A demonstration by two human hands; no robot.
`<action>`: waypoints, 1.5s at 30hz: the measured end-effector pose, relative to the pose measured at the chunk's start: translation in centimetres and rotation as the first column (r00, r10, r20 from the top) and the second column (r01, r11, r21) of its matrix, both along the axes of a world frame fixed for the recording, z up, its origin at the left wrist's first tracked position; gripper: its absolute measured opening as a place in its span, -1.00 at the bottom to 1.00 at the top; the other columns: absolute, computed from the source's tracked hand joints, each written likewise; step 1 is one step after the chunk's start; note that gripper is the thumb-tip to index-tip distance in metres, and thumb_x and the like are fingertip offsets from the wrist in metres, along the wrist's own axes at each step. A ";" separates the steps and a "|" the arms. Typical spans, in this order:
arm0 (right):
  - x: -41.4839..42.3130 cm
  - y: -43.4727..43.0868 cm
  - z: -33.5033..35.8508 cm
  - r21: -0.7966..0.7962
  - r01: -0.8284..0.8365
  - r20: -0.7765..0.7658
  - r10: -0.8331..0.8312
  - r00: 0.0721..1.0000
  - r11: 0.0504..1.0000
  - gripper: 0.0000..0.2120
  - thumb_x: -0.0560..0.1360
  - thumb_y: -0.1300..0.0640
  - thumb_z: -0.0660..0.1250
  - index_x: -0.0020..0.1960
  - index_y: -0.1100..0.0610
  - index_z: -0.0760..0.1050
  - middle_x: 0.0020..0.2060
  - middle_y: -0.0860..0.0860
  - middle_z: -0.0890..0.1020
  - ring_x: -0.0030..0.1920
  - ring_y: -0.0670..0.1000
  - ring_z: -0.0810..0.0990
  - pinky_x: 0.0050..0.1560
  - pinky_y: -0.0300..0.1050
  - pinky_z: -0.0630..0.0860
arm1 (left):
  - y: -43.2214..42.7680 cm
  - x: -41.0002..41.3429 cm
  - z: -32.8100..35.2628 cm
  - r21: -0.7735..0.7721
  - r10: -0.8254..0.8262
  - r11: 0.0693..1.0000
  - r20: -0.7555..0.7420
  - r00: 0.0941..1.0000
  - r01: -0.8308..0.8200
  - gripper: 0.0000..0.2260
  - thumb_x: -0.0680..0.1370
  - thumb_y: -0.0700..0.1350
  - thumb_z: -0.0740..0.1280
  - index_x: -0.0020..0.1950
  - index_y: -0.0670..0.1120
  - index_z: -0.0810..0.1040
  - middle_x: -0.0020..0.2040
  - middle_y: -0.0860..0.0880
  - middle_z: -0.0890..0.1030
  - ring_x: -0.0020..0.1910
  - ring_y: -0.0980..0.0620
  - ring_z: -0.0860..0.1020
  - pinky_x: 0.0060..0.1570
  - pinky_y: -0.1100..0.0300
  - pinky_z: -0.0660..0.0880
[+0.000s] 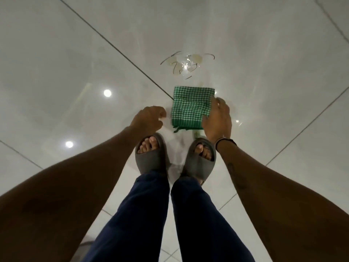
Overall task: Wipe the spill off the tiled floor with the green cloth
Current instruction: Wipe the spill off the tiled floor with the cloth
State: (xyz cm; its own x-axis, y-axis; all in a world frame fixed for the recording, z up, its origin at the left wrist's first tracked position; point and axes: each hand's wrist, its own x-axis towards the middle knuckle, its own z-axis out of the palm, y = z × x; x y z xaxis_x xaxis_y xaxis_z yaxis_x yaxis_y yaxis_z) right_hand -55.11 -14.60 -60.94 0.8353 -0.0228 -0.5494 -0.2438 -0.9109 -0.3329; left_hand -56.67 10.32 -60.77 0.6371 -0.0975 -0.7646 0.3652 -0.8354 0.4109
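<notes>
Your right hand [217, 118] grips folded green checked cloth [190, 108]; left hand [149, 118] loosely curled, empty. Press flat, sweep far over yellowish spill [186, 64].

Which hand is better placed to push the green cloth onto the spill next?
Right. The right hand already rests on the green cloth's edge, with the spill just beyond it. The left hand is curled beside the cloth, apparently not touching it.
</notes>
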 end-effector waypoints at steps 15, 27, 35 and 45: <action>-0.6 -4.0 -10.5 -0.217 -0.465 0.139 0.499 0.855 0.858 -0.17 0.75 -0.33 0.00 0.79 0.18 -0.15 0.79 0.17 -0.08 0.79 0.20 -0.09 0.77 0.31 0.00 | 0.8 -3.5 -11.5 0.319 -0.269 0.935 0.342 0.900 0.158 -0.08 0.69 0.43 0.05 0.80 -0.15 -0.18 0.81 -0.20 -0.20 0.81 -0.23 -0.20 0.76 -0.33 -0.10; -2.4 -3.4 -10.5 -0.193 -0.488 0.117 0.514 0.850 0.851 -0.29 0.77 -0.19 -0.02 0.80 0.10 -0.12 0.79 0.14 -0.08 0.79 0.21 -0.11 0.76 0.35 0.04 | 1.0 -3.5 -12.5 0.323 -0.282 0.933 0.375 0.883 0.161 -0.07 0.67 0.43 0.02 0.80 -0.16 -0.20 0.80 -0.21 -0.24 0.79 -0.22 -0.23 0.76 -0.33 -0.12; 4.0 2.3 -11.8 -0.232 -0.347 0.200 0.393 0.897 0.909 -0.27 0.79 -0.18 -0.06 0.78 0.19 -0.19 0.78 0.23 -0.14 0.78 0.31 -0.15 0.77 0.36 -0.08 | 1.0 -4.1 -12.2 0.341 -0.240 0.936 0.450 0.860 0.083 -0.02 0.65 0.49 0.05 0.80 -0.15 -0.17 0.82 -0.17 -0.17 0.82 -0.17 -0.16 0.78 -0.26 -0.03; 6.0 -6.7 -12.1 -0.297 -0.143 0.216 0.213 0.953 0.944 -0.26 0.77 -0.23 -0.09 0.78 0.18 -0.14 0.78 0.24 -0.06 0.78 0.32 -0.07 0.73 0.43 0.03 | 3.4 -2.6 -12.4 0.327 -0.102 0.944 0.386 0.917 -0.033 0.19 0.53 0.60 0.17 0.78 -0.15 -0.30 0.79 -0.17 -0.34 0.78 -0.17 -0.34 0.78 -0.23 -0.18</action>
